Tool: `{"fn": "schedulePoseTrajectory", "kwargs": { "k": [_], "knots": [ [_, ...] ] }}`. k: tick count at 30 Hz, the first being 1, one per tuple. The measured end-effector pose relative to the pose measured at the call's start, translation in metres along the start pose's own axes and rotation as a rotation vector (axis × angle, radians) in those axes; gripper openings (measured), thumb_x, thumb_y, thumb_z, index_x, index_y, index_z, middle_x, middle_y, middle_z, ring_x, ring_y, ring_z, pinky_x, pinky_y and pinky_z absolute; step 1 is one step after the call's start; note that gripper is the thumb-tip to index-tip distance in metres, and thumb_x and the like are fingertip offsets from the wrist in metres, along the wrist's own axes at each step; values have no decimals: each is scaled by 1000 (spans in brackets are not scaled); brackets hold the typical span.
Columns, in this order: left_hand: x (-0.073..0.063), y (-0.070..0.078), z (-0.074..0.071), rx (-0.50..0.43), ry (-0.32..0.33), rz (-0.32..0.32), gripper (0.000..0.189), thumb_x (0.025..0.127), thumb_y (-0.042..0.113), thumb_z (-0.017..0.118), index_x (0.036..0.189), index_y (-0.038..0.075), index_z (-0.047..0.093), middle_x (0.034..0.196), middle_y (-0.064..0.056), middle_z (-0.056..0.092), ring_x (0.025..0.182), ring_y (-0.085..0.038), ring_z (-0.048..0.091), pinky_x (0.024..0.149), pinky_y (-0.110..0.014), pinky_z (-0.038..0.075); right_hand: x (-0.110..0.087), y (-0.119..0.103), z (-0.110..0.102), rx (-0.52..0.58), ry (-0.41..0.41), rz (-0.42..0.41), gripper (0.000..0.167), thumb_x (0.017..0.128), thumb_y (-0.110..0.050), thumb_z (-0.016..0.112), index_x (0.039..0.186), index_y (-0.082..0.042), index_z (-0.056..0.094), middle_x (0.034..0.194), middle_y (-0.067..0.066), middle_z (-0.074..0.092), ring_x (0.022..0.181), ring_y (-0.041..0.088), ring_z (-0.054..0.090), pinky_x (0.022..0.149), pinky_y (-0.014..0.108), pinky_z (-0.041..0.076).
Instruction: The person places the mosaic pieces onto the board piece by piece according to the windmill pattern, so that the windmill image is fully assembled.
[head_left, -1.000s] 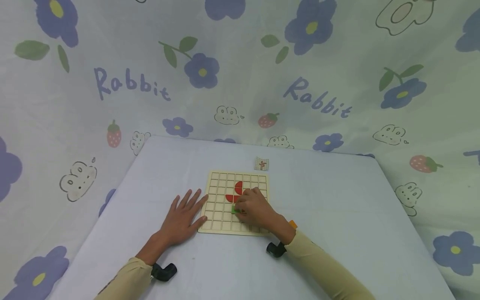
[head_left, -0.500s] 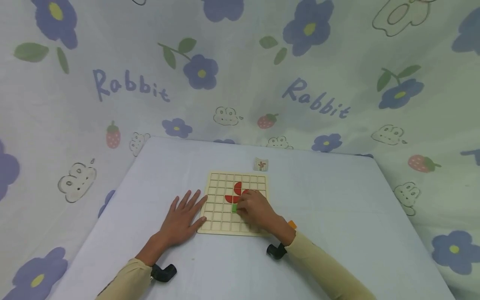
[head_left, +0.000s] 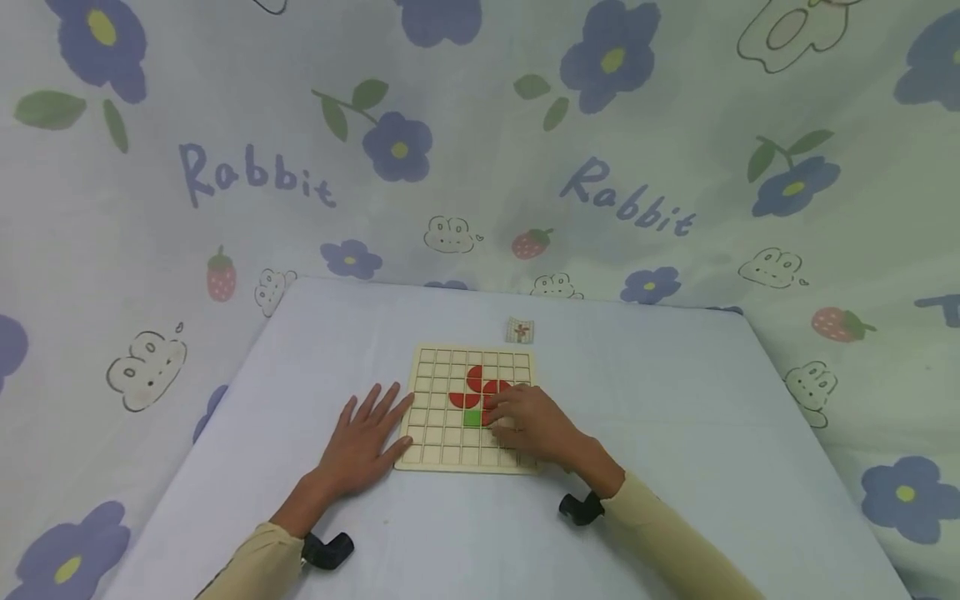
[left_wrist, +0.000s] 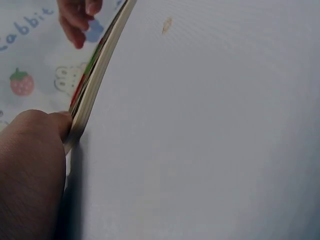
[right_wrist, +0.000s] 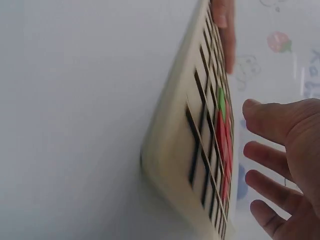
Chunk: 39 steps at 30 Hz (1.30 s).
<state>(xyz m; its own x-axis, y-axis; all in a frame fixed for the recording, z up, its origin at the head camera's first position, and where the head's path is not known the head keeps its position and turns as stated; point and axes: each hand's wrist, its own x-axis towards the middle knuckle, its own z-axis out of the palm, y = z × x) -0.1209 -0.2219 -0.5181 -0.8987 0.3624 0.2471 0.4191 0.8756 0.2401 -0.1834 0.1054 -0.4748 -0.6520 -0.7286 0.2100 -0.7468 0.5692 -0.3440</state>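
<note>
A wooden grid board (head_left: 438, 435) lies flat on the white table. Set in its cells are red round-edged pieces (head_left: 465, 401), grouped about the middle, and a green square (head_left: 472, 418) just below them. My left hand (head_left: 358, 446) is spread flat on the table, with fingertips and thumb touching the board's left edge. Over the board's right half hovers my right hand (head_left: 534, 423), which covers some cells and part of the red pieces. In the right wrist view its fingers (right_wrist: 270, 156) are apart from the thumb, bent slightly, with nothing between them.
A small card (head_left: 520, 330) with a red pinwheel pattern lies behind the board. Black wrist cameras (head_left: 327, 551) sit on both wrists. A printed cloth (head_left: 450, 183) with flowers and rabbits hangs behind the table.
My right hand has drawn back to the right from the green square and its fingers have loosened. The green square now shows fully. The orange piece near my right wrist is out of sight. The left hand stays put.
</note>
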Motion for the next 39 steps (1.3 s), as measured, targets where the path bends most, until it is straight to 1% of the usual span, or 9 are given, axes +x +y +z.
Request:
{"fn": "schedulePoseTrajectory", "kwargs": {
  "k": [4, 8, 11, 17, 22, 27, 31, 35, 39],
  "knots": [
    [0, 1, 0, 2, 7, 2, 66, 98, 50, 51, 153, 16, 38, 159, -12, 28, 145, -39, 19, 110, -64, 13, -22, 15, -18, -3, 0, 155, 18, 82, -27, 82, 98, -20, 79, 106, -6, 69, 104, 17, 58, 89, 40, 46],
    [1, 2, -2, 4, -13, 0, 66, 98, 50, 50, 154, 16, 36, 160, -12, 26, 146, -38, 18, 111, -63, 12, -47, 30, -35, 11, -112, 358, 21, 78, -25, 84, 98, -21, 78, 99, -12, 67, 99, 14, 59, 87, 37, 47],
    [1, 2, -2, 11, -25, -2, 66, 99, 50, 49, 154, 16, 36, 160, -12, 26, 146, -38, 17, 111, -63, 13, -64, 40, -42, 61, -175, 439, 21, 79, -19, 83, 98, -21, 77, 100, -13, 66, 100, 13, 59, 88, 36, 49],
    [1, 0, 1, 0, -10, 2, 66, 99, 50, 50, 154, 17, 37, 159, -12, 27, 145, -38, 19, 111, -63, 13, -91, 51, -49, 208, -161, 344, 18, 82, -8, 78, 97, -18, 77, 98, -12, 64, 97, 13, 60, 83, 35, 51],
    [1, -1, 3, -1, -11, 0, 67, 99, 51, 49, 154, 17, 35, 160, -11, 26, 146, -38, 17, 111, -62, 11, -100, 51, -48, 279, -181, 289, 22, 81, -6, 80, 98, -20, 77, 97, -14, 63, 91, 8, 58, 80, 30, 51],
    [1, -2, 2, 13, -26, -10, 67, 99, 52, 48, 155, 19, 33, 161, -10, 24, 147, -36, 15, 112, -62, 10, -98, 48, -44, 151, -134, 204, 22, 77, -7, 81, 96, -18, 77, 91, -15, 64, 82, 4, 57, 74, 27, 52],
    [1, -1, 2, 17, -32, -10, 67, 99, 52, 47, 155, 18, 33, 161, -10, 24, 147, -37, 15, 112, -62, 10, -93, 48, -41, 38, -58, 204, 21, 73, -11, 84, 92, -17, 76, 86, -15, 65, 75, 4, 55, 67, 25, 50],
    [2, -1, 1, 20, -34, -10, 67, 99, 53, 47, 155, 18, 34, 161, -10, 24, 147, -37, 15, 112, -62, 11, -83, 49, -41, 76, 34, 226, 26, 70, -10, 86, 92, -16, 75, 86, -14, 67, 74, 7, 56, 64, 24, 50],
    [2, 1, 0, 14, -31, -11, 67, 99, 53, 47, 155, 17, 35, 160, -11, 24, 147, -37, 15, 112, -62, 11, -68, 47, -41, 142, 99, 182, 26, 71, -10, 85, 94, -16, 74, 89, -13, 68, 76, 8, 57, 64, 25, 51]
  ]
}}
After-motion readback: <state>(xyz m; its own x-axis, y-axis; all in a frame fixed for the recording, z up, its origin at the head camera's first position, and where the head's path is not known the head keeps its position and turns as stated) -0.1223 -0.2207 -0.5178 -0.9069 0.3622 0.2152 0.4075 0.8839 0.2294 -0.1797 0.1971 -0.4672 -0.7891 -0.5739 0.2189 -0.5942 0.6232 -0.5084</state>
